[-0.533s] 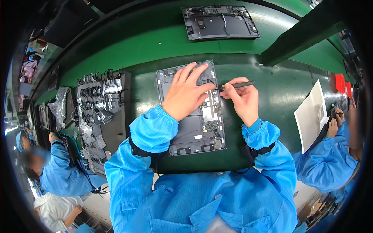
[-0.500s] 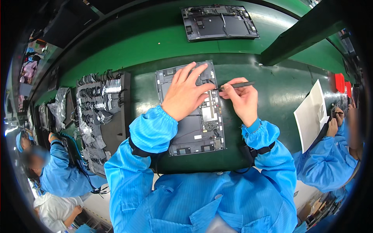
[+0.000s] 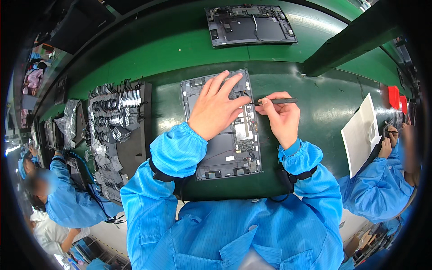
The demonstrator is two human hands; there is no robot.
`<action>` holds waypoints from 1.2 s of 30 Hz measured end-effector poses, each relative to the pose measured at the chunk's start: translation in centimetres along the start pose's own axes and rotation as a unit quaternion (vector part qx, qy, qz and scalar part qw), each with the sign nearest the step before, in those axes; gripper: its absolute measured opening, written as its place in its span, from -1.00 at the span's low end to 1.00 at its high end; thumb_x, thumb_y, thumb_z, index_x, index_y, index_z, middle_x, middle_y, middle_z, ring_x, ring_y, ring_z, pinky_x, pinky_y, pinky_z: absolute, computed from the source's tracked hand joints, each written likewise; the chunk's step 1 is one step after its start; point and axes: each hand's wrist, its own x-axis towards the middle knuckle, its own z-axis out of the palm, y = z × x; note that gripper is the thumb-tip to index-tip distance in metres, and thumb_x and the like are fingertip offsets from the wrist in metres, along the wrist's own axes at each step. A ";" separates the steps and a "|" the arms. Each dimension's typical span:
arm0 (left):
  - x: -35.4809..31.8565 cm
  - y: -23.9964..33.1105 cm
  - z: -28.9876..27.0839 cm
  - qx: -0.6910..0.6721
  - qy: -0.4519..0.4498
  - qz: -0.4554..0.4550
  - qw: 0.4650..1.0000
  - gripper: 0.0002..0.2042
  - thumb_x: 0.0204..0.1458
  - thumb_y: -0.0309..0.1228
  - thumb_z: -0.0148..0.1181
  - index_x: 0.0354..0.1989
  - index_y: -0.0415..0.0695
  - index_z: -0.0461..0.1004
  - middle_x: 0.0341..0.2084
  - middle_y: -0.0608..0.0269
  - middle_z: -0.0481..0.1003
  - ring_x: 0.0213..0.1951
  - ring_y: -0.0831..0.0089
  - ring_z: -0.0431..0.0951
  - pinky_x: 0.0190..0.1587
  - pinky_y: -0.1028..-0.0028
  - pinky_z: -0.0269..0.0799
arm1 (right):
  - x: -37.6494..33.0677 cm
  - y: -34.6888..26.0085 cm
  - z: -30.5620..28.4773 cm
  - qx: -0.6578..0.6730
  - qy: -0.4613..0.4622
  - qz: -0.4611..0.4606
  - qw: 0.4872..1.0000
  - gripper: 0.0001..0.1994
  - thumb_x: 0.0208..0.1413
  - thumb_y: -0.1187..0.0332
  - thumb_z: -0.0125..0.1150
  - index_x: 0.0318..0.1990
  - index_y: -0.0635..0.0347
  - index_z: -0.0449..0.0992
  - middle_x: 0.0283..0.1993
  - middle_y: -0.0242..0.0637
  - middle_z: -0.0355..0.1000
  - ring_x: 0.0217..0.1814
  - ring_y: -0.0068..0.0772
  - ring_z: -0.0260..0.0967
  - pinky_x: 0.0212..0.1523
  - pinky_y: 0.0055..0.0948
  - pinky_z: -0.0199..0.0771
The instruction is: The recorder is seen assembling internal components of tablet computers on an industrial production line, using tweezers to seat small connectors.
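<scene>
An opened laptop chassis [image 3: 215, 150] lies on the green bench before me, its circuit board and thin cables exposed. My left hand [image 3: 213, 108] rests across its upper part with the fingers spread, hiding some of the inside. The left thumb reaches toward the chassis's right edge. Just beyond that edge, my right hand [image 3: 281, 115] pinches a slim black pen-shaped tool [image 3: 286, 101]. The tool lies nearly level, its tip pointing left at the chassis edge close to my left thumb. Whether the tip touches anything is too small to tell.
A dark tray [image 3: 143, 121] of bundled cable parts stands left. Another opened laptop chassis [image 3: 252, 27] lies on the far ledge. A dark post [image 3: 346, 42] slants at far right. Right are a white sheet [image 3: 361, 135] and red bins [image 3: 393, 96]. Co-workers sit on both sides.
My right hand and the tool have shifted very slightly, with the tool's back end tipped a little lower. My left hand stays spread on the chassis.
</scene>
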 end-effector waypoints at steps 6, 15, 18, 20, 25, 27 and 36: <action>0.0 -0.1 0.1 -0.002 0.001 0.003 1.000 -0.66 -0.11 -0.35 0.36 -0.08 0.18 0.57 0.28 0.21 0.22 0.31 0.01 0.15 0.28 0.06 0.16 | 0.1 0.0 0.0 0.002 -0.004 0.005 1.000 -0.89 0.16 0.56 0.21 -0.22 0.42 0.44 -0.31 -0.16 0.54 -0.26 -0.37 0.59 -0.25 -0.50 0.62; 0.0 -0.3 0.5 -0.015 -0.003 0.008 1.000 -0.64 -0.11 -0.36 0.36 -0.07 0.18 0.56 0.29 0.22 0.21 0.31 0.02 0.15 0.28 0.05 0.16 | 0.3 0.3 -0.1 0.017 -0.010 0.012 1.000 -0.89 0.16 0.55 0.22 -0.21 0.41 0.45 -0.30 -0.16 0.54 -0.26 -0.38 0.59 -0.25 -0.53 0.60; 0.2 -0.1 0.4 -0.006 -0.010 0.007 1.000 -0.65 -0.11 -0.36 0.37 -0.08 0.19 0.56 0.29 0.23 0.21 0.32 0.02 0.14 0.28 0.04 0.16 | 0.4 0.1 -0.2 0.002 -0.018 0.024 1.000 -0.89 0.15 0.54 0.23 -0.22 0.40 0.47 -0.30 -0.17 0.54 -0.24 -0.40 0.60 -0.26 -0.55 0.60; 0.5 0.0 0.2 0.001 -0.011 0.008 1.000 -0.65 -0.11 -0.36 0.37 -0.08 0.20 0.56 0.29 0.23 0.21 0.33 0.02 0.14 0.28 0.04 0.16 | 0.4 0.0 -0.2 -0.006 -0.021 0.020 1.000 -0.90 0.18 0.52 0.19 -0.22 0.40 0.47 -0.30 -0.19 0.54 -0.25 -0.41 0.58 -0.25 -0.54 0.58; 1.1 0.0 -0.4 0.004 -0.022 0.004 1.000 -0.67 -0.17 -0.35 0.41 -0.16 0.21 0.59 0.28 0.25 0.22 0.33 0.02 0.13 0.30 0.05 0.15 | 1.2 -1.7 -2.6 -0.210 -0.086 -0.243 0.943 -0.84 0.29 0.46 -0.04 -0.18 0.32 0.48 -0.31 -0.17 0.48 -0.27 -0.22 0.45 -0.18 -0.41 0.45; 1.1 -0.1 -0.6 0.003 -0.028 -0.001 1.000 -0.69 -0.19 -0.35 0.42 -0.19 0.20 0.61 0.29 0.25 0.22 0.34 0.01 0.13 0.30 0.06 0.15 | 0.6 -5.2 -3.0 -0.245 -0.164 -0.117 0.948 -0.86 0.28 0.46 -0.01 -0.16 0.29 0.48 -0.26 -0.13 0.47 -0.23 -0.18 0.45 -0.17 -0.39 0.45; 2.7 0.3 -1.5 -0.003 -0.072 -0.017 0.997 -0.73 -0.25 -0.37 0.46 -0.28 0.14 0.68 0.28 0.24 0.24 0.35 -0.01 0.10 0.32 0.06 0.12 | 1.1 -3.8 -2.6 -0.459 -0.210 -0.286 0.815 -0.72 -0.04 0.57 0.19 -0.13 0.13 0.54 -0.32 -0.29 0.33 -0.29 -0.11 0.44 -0.27 -0.20 0.48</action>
